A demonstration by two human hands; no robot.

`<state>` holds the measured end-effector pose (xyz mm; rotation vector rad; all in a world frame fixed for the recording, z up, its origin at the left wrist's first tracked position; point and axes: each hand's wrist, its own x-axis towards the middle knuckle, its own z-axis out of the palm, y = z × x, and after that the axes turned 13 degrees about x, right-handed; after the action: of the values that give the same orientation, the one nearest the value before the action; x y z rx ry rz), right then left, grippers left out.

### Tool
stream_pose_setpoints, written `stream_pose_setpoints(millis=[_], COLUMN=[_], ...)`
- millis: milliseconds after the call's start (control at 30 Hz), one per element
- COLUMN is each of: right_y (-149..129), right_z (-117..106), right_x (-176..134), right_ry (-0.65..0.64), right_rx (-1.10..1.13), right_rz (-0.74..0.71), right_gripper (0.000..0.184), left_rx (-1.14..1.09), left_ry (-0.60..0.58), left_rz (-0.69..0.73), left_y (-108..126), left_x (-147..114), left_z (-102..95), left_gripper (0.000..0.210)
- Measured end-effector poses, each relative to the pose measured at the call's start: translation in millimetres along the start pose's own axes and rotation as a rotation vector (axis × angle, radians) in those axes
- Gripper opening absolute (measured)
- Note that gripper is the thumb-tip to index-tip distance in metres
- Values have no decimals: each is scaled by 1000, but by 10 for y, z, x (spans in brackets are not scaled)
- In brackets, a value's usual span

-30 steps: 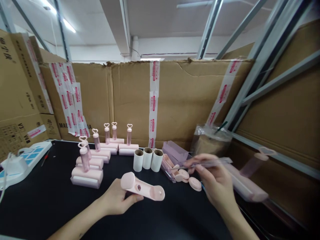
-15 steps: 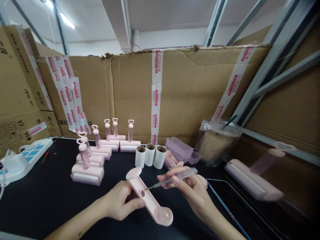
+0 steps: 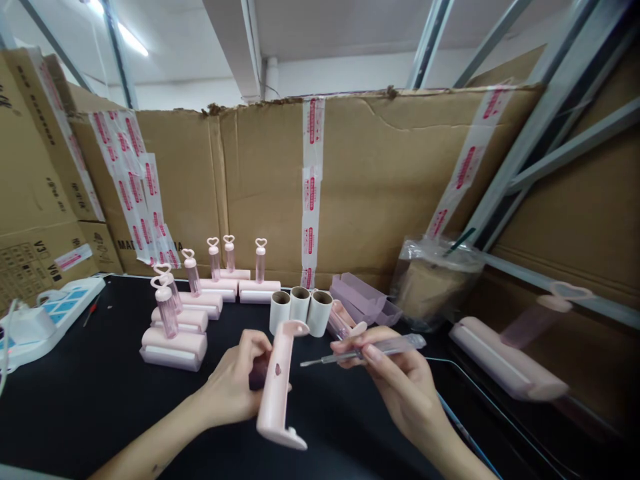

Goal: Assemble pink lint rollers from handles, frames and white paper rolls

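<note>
Your shell (image 3: 274,400), a pink trough with a small hole in its middle, is held up over the front half of the table (image 3: 100,420), near the middle of its width. Your left hand (image 3: 237,380) grips it from the left; something purple shows in that palm, too covered to make out. Your right hand (image 3: 397,373) pinches a screwdriver (image 3: 400,344) by its clear handle, the tip pointing at the shell and clear of it.

Just behind the shell's upper end, three white tubes (image 3: 320,317) stand upright, and that end partly covers them from your view. To their right, toward the back edge, lie purple trays (image 3: 356,300) and some pink parts (image 3: 340,313), which your right hand partly hides. A bagged cup (image 3: 425,293) stands farther right, near the back right corner.

Beside your right forearm lies a flat, blue-edged thing (image 3: 467,430), partly covered by it. Beyond that, a roller (image 3: 505,360) lies by the right edge. Six rollers (image 3: 173,347) with heart-topped handles curve from the left side to the back edge. A power strip (image 3: 75,310) fills the back left corner, and cardboard (image 3: 260,180) walls the back edge.
</note>
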<state>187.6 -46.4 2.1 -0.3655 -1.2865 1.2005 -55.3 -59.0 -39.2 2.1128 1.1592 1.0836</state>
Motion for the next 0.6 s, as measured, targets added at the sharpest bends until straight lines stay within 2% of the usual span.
stream_pose_setpoints(millis=[100,167,267,433,600], right_y=[55,83,89,38,-8], right_z=[9,0,-21,-14,20], right_x=[-27,-41,-52,-59,-68], right_ry=[-40,-50,-63,-123,-157], right_rx=[-35,-65,-104,-88,-95], right_rz=[47,56,60,64,54], right_gripper=[7,7,8,7,7], left_rx=[76,20,-93,-378,-333], left_ry=[-79,-138,-193,-237,-316], left_rz=[146,174,78,-81,-100], left_y=[20,14,7,61,93], left_x=[-25,-32,-21,28,51], left_z=[-55,-70,-41,9,-47], left_gripper=[39,34,27,64,37])
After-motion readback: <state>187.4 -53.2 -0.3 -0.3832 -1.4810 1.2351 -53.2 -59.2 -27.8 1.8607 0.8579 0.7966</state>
